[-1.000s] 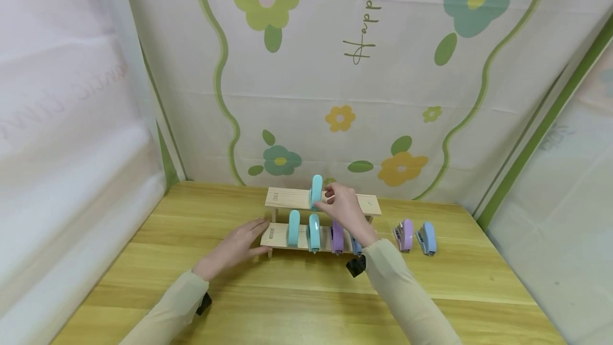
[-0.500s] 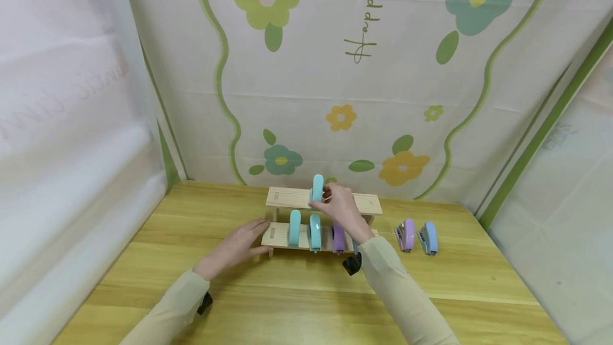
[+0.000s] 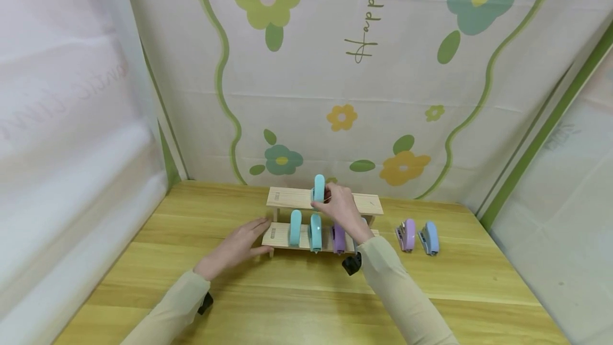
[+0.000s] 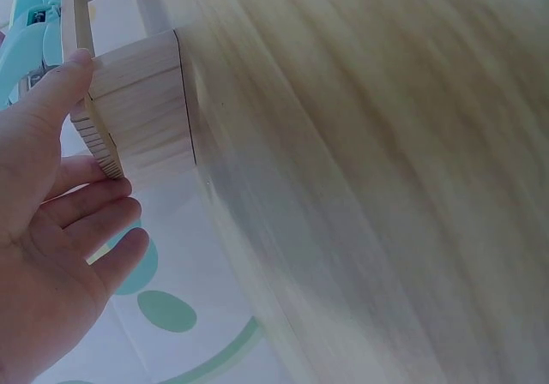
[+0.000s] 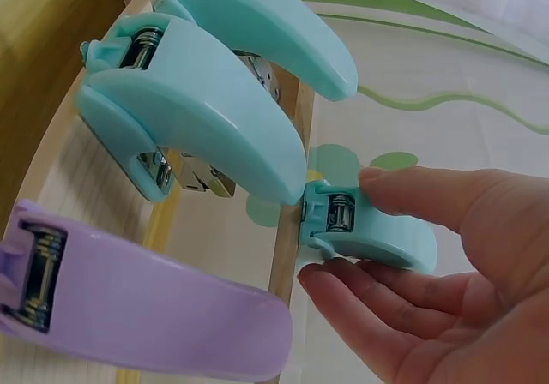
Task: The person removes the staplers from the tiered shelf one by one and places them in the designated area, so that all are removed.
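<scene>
On the upper board of a two-tier wooden rack [image 3: 292,197] stands a turquoise stapler [image 3: 318,189]. My right hand [image 3: 341,207] pinches that stapler, thumb on one side and fingers on the other, as the right wrist view shows. My left hand [image 3: 235,246] grips the left end of the lower board [image 4: 96,140], thumb in front and fingertips behind. Along the lower board stand two more turquoise staplers [image 3: 295,228] [image 3: 315,233] and a purple stapler [image 3: 339,238]. A blue stapler there is mostly hidden behind my right wrist.
To the right of the rack, a light purple stapler [image 3: 407,235] and a blue stapler [image 3: 430,238] stand on the wooden table [image 3: 297,302]. Flower-printed cloth [image 3: 306,84] hangs close behind the rack, with cloth walls at both sides.
My right hand has shifted slightly left, its fingers closer against the turquoise stapler on the upper board. The left hand keeps its hold on the rack, and the staplers look unmoved.
</scene>
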The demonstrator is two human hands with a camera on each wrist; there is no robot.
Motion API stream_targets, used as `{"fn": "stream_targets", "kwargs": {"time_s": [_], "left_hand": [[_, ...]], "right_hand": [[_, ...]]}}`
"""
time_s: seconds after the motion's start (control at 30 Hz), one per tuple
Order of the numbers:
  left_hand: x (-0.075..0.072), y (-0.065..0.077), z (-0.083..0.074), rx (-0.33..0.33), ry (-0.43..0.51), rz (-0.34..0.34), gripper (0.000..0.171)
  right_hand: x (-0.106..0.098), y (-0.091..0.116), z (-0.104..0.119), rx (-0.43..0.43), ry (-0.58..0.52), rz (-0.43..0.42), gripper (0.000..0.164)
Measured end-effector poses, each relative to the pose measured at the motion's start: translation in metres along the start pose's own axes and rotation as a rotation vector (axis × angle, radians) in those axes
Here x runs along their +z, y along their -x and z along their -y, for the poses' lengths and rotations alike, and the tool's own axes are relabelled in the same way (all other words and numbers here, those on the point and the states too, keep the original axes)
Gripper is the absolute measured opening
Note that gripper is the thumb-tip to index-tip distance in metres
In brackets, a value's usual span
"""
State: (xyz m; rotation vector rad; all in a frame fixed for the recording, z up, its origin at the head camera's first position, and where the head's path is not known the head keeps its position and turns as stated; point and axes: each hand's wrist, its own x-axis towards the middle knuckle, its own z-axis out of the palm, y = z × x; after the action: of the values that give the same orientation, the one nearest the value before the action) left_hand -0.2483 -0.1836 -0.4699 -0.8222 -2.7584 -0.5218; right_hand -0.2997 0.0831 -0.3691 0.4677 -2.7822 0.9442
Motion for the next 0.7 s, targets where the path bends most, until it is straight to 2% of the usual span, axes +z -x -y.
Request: {"fn": "stream_targets", "kwargs": {"time_s": [0.2,0.7], "left_hand": [[0.0001,0.0003,0.0000,-0.005,-0.003,-0.001,0.069],[-0.0013,0.0006,-0.0016,-0.015,0.000,0.005,0.070]], "right_hand": [[0.0016,-0.0005,0.0000,0.007,-0.024,0.004,0.030],[0.0043,-0.0009,0.0005,0.012,-0.037,-0.079,0.028]]}}
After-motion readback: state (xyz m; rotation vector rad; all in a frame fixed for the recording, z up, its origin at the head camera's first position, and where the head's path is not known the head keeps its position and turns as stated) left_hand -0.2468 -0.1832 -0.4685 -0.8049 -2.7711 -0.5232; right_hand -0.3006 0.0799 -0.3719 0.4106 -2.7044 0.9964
